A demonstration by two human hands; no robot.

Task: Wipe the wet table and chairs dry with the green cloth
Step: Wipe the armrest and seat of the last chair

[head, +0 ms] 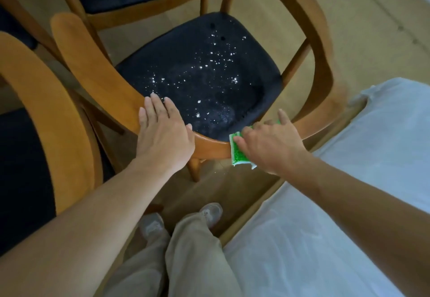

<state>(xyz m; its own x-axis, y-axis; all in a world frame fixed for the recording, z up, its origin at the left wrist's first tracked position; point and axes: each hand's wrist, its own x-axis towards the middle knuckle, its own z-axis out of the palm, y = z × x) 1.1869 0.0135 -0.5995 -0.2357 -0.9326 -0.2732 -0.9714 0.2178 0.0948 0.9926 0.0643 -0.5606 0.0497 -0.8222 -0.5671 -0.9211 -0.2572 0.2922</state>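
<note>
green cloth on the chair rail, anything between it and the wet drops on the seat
Nothing visible does. The right hand presses the green cloth on the wooden backrest rail, and the dark seat with its droplets lies just beyond it. The left hand rests on the rail, off to one side.

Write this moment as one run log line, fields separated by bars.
left hand flat on chair backrest | right hand presses green cloth on backrest | seat still speckled with droplets

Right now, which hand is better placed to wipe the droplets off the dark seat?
The right hand. It already presses the green cloth on the wooden backrest rail, beside the wet seat. The left hand lies flat on the rail and holds nothing.
</note>
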